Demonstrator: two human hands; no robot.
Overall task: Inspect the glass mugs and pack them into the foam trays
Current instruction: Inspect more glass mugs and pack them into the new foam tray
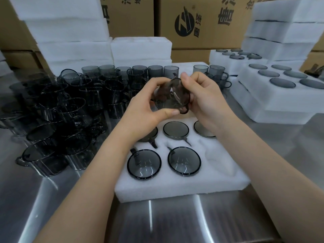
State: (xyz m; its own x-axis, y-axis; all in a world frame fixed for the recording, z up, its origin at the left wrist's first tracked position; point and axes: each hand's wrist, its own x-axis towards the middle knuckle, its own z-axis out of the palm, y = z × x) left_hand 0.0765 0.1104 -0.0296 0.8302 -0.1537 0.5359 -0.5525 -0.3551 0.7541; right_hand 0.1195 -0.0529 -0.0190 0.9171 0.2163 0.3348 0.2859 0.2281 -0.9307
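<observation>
left hand (147,104) + right hand (205,102): both closed around one smoky glass mug (171,97), tilted, above foam tray (175,186) | tray: five mugs seated, pocket at 4 o'clock free | loose mugs (70,111) on bench (52,199) at 9 o'clock

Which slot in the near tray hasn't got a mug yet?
Find the white foam tray lying on the steel table under the hands. Its front row holds two mugs; the bare hollow at that row's right end is the only slot showing no dark glass.
</observation>
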